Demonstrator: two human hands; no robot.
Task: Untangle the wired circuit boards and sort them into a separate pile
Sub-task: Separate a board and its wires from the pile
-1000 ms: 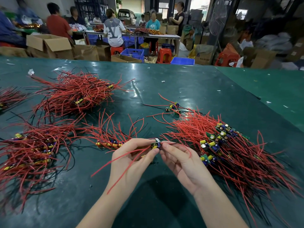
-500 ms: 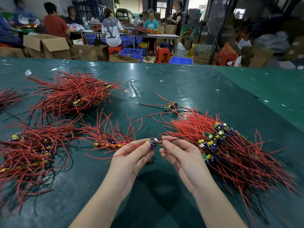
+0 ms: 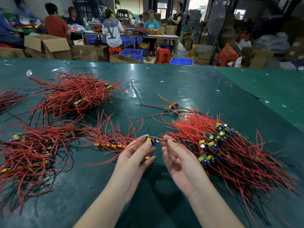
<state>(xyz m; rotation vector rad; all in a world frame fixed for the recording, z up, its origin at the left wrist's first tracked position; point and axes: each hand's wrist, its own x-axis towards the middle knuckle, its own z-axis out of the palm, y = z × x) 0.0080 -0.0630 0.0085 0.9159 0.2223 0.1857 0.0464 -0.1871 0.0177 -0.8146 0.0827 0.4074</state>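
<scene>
A small circuit board (image 3: 151, 140) with a yellow and a blue component is held above the tabletop (image 3: 189, 89), between the two hands. The left hand (image 3: 136, 155) pinches the board at its left end with thumb and fingertips; a second board (image 3: 148, 157) shows under the same hand's lower fingers. The right hand (image 3: 179, 159) is palm-up with fingers slightly curled, and its upper fingertips pinch the wire (image 3: 162, 140) leaving the board's right end. Red leads trail from the left hand toward the lower left.

Just right of the right hand lies a large tangled pile (image 3: 230, 145) of boards with red and black wires. Just left of the left hand lies a small row of boards (image 3: 111, 144) with red wires fanning upward. Farther left lie two more piles, one near (image 3: 28, 150) and one far (image 3: 72, 96). A few loose boards (image 3: 171, 106) rest beyond the hands. Past the tabletop edge stand cardboard boxes (image 3: 47, 45), blue crates (image 3: 131, 54) and red stools (image 3: 162, 55), with seated people working at another table
</scene>
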